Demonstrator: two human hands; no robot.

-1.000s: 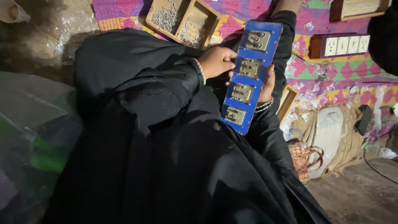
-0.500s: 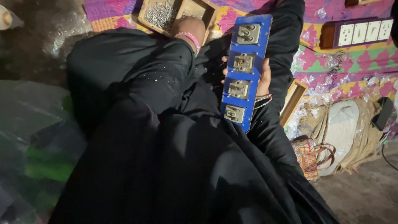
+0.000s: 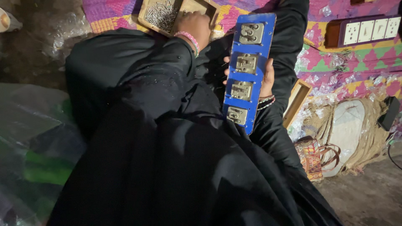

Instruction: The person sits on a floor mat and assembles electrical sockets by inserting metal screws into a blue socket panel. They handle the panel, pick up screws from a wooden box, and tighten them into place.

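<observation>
My right hand grips a long blue board from behind and holds it upright over my lap. Several brass-coloured metal switch mechanisms are fixed in a row down the board's face. My left hand, with a pink bracelet at the wrist, reaches into the right compartment of a wooden tray; its fingertips are hidden inside. The tray's left compartment holds a heap of small metal screws. My black robe fills the lower part of the view.
A brown board with white sockets lies on the patterned mat at the right. A small wooden frame and a woven bag sit below it. Clear plastic sheeting lies at the left.
My left hand has left the blue board and moved up into the wooden tray. The right hand keeps hold of the board.
</observation>
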